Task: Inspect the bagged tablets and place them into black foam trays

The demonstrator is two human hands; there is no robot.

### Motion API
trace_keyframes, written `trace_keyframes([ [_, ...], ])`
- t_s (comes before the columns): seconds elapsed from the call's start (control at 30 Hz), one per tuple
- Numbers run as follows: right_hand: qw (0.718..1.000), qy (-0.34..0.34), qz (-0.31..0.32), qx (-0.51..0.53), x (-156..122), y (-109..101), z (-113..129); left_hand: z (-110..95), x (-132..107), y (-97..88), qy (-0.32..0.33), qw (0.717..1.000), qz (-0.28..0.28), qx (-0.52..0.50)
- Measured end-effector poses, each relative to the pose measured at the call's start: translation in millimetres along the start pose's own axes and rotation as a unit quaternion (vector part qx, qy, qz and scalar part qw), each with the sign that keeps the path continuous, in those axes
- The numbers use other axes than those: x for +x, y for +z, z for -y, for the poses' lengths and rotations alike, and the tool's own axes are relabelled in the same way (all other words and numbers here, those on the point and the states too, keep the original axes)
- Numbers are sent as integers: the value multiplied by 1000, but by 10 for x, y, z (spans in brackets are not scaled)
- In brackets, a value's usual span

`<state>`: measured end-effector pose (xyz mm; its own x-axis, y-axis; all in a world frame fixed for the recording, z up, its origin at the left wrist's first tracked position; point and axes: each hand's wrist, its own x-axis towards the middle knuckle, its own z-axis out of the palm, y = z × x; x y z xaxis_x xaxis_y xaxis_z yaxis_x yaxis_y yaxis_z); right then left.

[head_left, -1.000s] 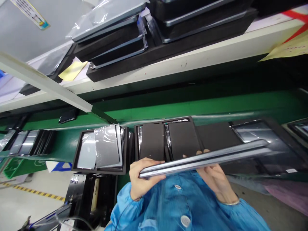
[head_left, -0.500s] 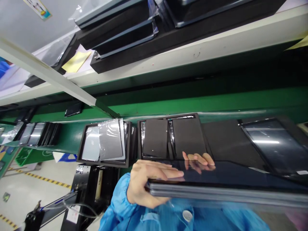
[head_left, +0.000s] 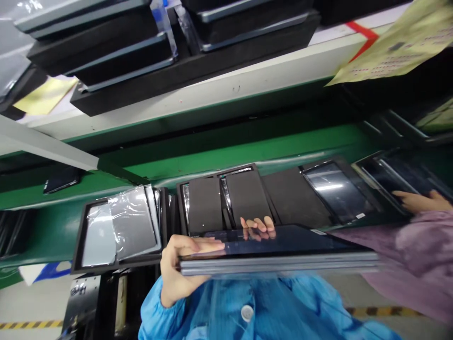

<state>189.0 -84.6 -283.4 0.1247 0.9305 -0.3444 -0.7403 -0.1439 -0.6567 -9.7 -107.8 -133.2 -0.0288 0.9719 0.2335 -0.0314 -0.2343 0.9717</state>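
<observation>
A small stack of tablets [head_left: 283, 248] with dark glossy screens and grey edges is held level in front of my blue-sleeved chest. My left hand [head_left: 182, 269] grips its left end, fingers flat on the top screen and thumb side below. At the far edge, the fingertips of my right hand [head_left: 258, 227] curl over and reflect in the glass; the rest of that hand is hidden by the stack. Beyond lie trays with black foam pads [head_left: 205, 205] and, to the left, a tray of film-wrapped grey panels [head_left: 130, 219].
Another screen [head_left: 336, 189] rests on dark foam to the right. A co-worker's hand [head_left: 423, 200], in a purple sleeve, touches dark panels at far right. An upper shelf [head_left: 212, 94] carries stacked panels and yellow paper. A white post [head_left: 46, 141] stands left.
The view has shifted to the right, so the bench and shelf appear further left. The stack's right end and a co-worker's purple sleeve and hand now show. My grip looks the same.
</observation>
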Motion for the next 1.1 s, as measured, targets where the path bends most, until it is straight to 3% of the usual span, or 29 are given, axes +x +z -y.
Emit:
trace_keyframes([
  [0.17, 994, -59, 51, 79, 153, -1, -66, 44, 6, -38, 8, 1000, 18, 18],
  [0.37, 986, -86, 66, 129, 218, 6, -123, 53, 34, -44, 12, 999, 34, 10],
  [0.5, 987, -46, 61, 140, 93, 64, -39, -4, 49, 97, 4, 1000, 14, -13],
  [0.7, 989, 68, 75, 109, 62, 74, 218, -137, 119, 475, -97, 988, -106, -58],
  [0.77, 990, 83, 70, 95, 85, 77, 268, -136, 147, 492, -122, 983, -111, -77],
  [0.9, 993, 57, 54, 86, 82, 131, 333, 12, 139, 339, -121, 990, -61, -38],
  [0.93, 994, 38, 52, 84, 94, 145, 355, 76, 121, 299, -118, 989, -88, -3],
  [1.0, 996, -17, 53, 74, 166, 157, 425, 207, 74, 267, -128, 969, -205, 44],
  [1.07, 995, -72, 57, 47, 296, 146, 538, 291, 34, 315, -183, 940, -288, -23],
  [1.1, 994, -86, 63, 20, 369, 137, 610, 300, 27, 363, -224, 926, -289, -97],
])
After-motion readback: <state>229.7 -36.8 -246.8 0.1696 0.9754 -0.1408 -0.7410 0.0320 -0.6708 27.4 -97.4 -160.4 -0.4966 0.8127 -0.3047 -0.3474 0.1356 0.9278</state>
